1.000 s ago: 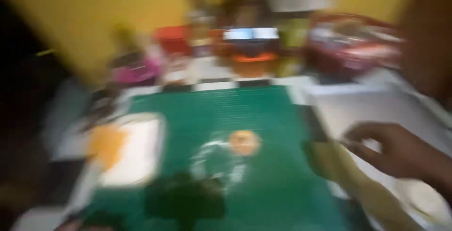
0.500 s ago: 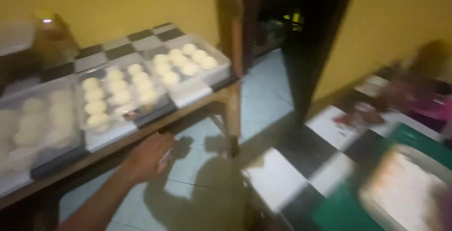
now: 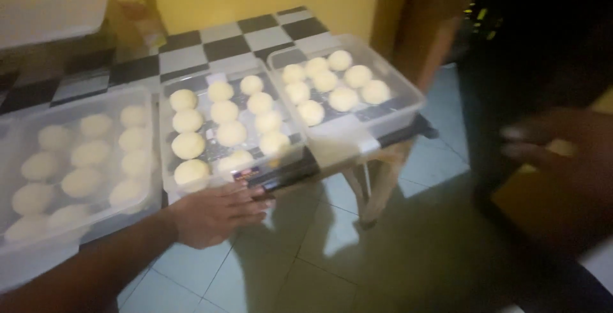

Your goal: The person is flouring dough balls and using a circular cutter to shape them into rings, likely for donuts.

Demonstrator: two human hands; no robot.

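Three clear trays of dough balls (image 3: 225,112) lie just beyond the left hand (image 3: 217,214), open-fingered; right hand (image 3: 568,153) blurred, grip indeterminate.

Dim, warm yellowish indoor light, brightest on the dough balls (image 3: 223,112) and clear trays (image 3: 357,135), a small glare spot top left, long soft shadows across the floor tiles (image 3: 332,223), right hand (image 3: 562,153) motion-blurred, right edge nearly black.
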